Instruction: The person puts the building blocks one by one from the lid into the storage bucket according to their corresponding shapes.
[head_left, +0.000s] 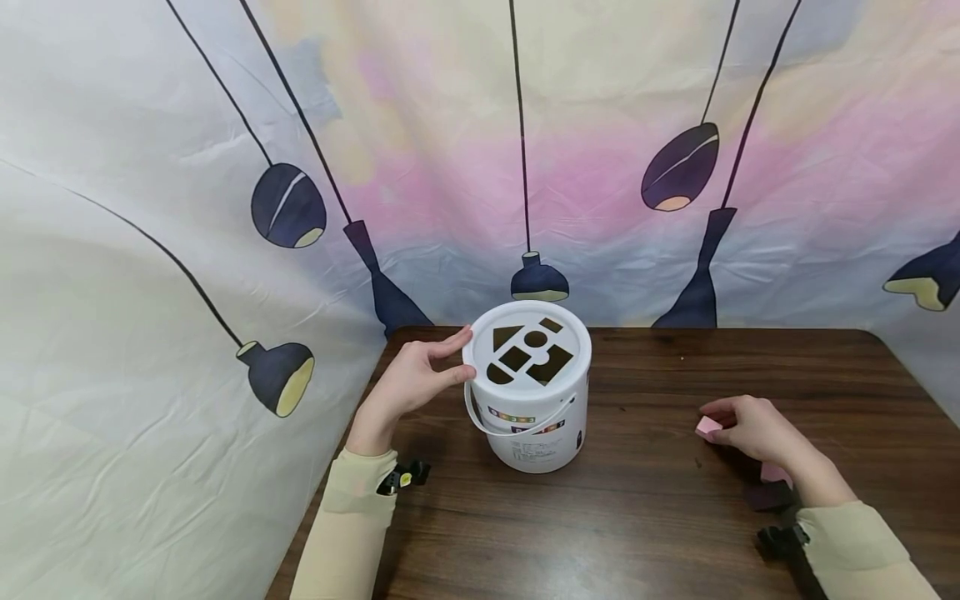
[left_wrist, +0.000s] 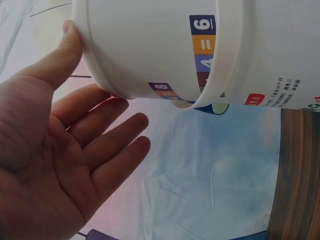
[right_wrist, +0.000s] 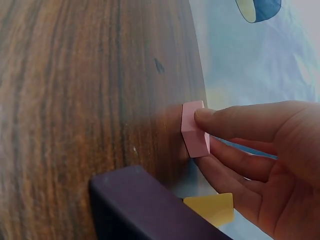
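A white bucket (head_left: 536, 450) with a swing handle stands upright on the table, its white lid (head_left: 579, 333) cut with several differently shaped holes. At the lid's left edge, my left hand (head_left: 411, 377) touches the rim with thumb and fingertips, its fingers fairly straight. In the left wrist view the thumb (left_wrist: 70, 47) lies against the rim while the lower fingers stand apart from the bucket. Over to the right, my right hand (head_left: 757, 429) pinches a small pink block (right_wrist: 195, 130) between thumb and fingers, close over the wood. Part of that block is hidden by the fingers.
Beside the right wrist lie another pink block (head_left: 776, 473) and a dark purple block (head_left: 768, 497). A yellow block (right_wrist: 212, 209) shows behind the dark one in the right wrist view. The brown wooden table (head_left: 637, 533) ends at a patterned cloth (head_left: 600, 167) behind.
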